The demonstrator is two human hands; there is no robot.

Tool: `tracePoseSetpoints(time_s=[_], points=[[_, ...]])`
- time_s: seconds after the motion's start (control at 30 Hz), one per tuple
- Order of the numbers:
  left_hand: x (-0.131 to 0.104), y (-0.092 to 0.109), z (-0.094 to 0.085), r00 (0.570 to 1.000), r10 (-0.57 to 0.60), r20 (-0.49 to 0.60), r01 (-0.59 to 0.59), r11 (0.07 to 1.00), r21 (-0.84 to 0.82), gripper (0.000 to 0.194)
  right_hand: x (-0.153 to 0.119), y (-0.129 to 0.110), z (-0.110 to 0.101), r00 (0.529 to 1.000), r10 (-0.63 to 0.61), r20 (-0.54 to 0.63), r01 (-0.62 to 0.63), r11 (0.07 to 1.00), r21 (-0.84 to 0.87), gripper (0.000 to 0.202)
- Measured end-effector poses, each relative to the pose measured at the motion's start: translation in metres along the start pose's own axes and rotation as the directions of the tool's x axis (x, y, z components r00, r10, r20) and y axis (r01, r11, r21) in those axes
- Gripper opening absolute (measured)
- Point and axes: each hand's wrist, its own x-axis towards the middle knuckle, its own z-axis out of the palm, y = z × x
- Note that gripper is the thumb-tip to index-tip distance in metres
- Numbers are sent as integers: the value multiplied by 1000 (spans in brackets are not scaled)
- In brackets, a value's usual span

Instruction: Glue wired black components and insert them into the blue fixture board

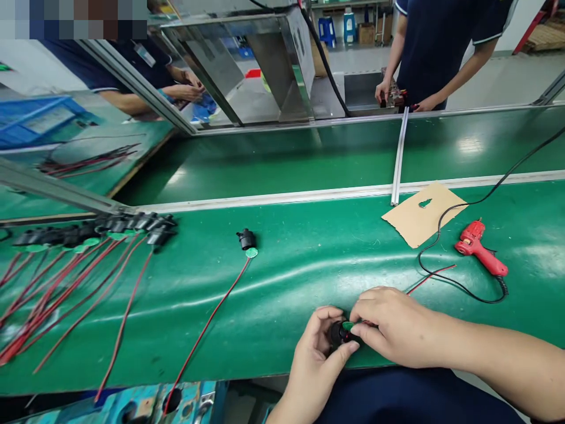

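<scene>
My left hand [311, 362] is closed around a small black cylindrical housing [336, 334] at the front edge of the green bench. Thumb and fingers of my right hand [395, 324] pinch a small round green circuit board [348, 325] at the housing's open end. A red wire [430, 278] emerges from behind my right hand and runs up to the right. Further left, a similar black housing [247, 238] lies on the bench with a green disc and a long red wire at its end.
A red glue gun [481, 247] with a black cord lies at right, beside a cardboard piece [421, 215]. Many wired black housings [132, 224] are piled at left. A metal bar [400, 156] crosses the bench's back. Two people work beyond, near a steel frame [282, 70].
</scene>
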Motion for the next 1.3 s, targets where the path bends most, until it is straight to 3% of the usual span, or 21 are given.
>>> tracePoseSetpoints(time_s=[0.1, 0.17, 0.3, 0.47, 0.67, 1.0, 1.13, 1.3], points=[[-3, -7, 7, 974, 204, -94, -193, 975, 112, 21, -3, -4, 9, 995, 26, -101, -28, 999, -17, 11], [-6, -12, 11, 961, 255, -109, -243, 963, 116, 18, -4, -5, 16, 983, 37, -180, -37, 999, 3, 12], [-11, -12, 14, 987, 131, -92, -125, 990, 67, 29, -3, -1, 23, 961, 48, -273, -31, 997, 67, 12], [-16, 4, 10, 997, -74, 29, 76, 992, -99, 31, 0, 9, 22, 964, -16, -265, 26, 999, 36, 15], [-15, 8, 13, 966, -193, 171, 250, 866, -433, 21, 0, 11, 21, 967, -109, -230, 97, 993, -62, 17], [-7, 20, 17, 962, -236, 138, 273, 844, -462, 13, -5, 13, 24, 958, -125, -258, 154, 984, 94, 12], [-6, 15, 15, 985, -166, 53, 175, 937, -303, 10, -6, 13, 29, 941, -161, -297, 193, 978, 81, 9], [-5, 14, 12, 995, -84, 55, 93, 981, -172, 14, -7, 11, 32, 909, -247, -337, 251, 968, -31, 12]])
